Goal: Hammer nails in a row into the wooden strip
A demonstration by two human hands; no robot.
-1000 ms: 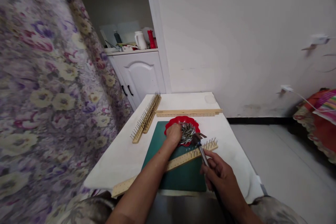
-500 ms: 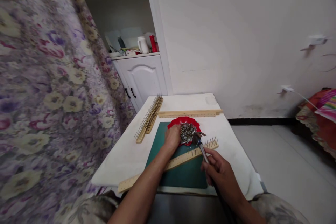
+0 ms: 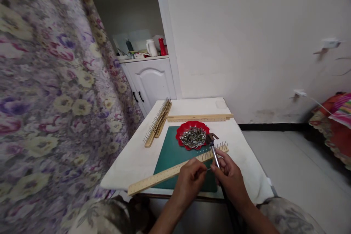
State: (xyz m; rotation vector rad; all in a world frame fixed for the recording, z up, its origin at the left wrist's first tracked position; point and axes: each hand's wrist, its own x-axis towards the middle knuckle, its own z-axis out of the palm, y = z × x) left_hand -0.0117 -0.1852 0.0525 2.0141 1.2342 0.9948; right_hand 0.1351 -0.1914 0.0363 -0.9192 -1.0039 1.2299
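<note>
My right hand [image 3: 231, 176] is wrapped around a claw hammer [image 3: 214, 155], its dark head up beside the dish. My left hand [image 3: 192, 176] is closed in a pinch, and a thin nail [image 3: 208, 169] seems to stick out from its fingertips toward my right hand. Under and beyond my left hand a pale wooden strip [image 3: 159, 177] with rows of small holes lies slantwise. Several nails stand upright along its right end. A red scalloped dish [image 3: 179, 128] holds a heap of loose nails [image 3: 194, 137] just behind the strip.
A green mat [image 3: 168, 150] lies under the strip on the white-covered table [image 3: 128, 164]. Nail-studded strips [image 3: 160, 119] rest at the left edge of the table. More wooden strips [image 3: 200, 117] lie across the back. A floral curtain [image 3: 68, 98] hangs on the left.
My left hand has left the dish of nails and come back toward me, over the strip and near my right hand. The hammer stays in my right hand, its head shifted slightly up and right.
</note>
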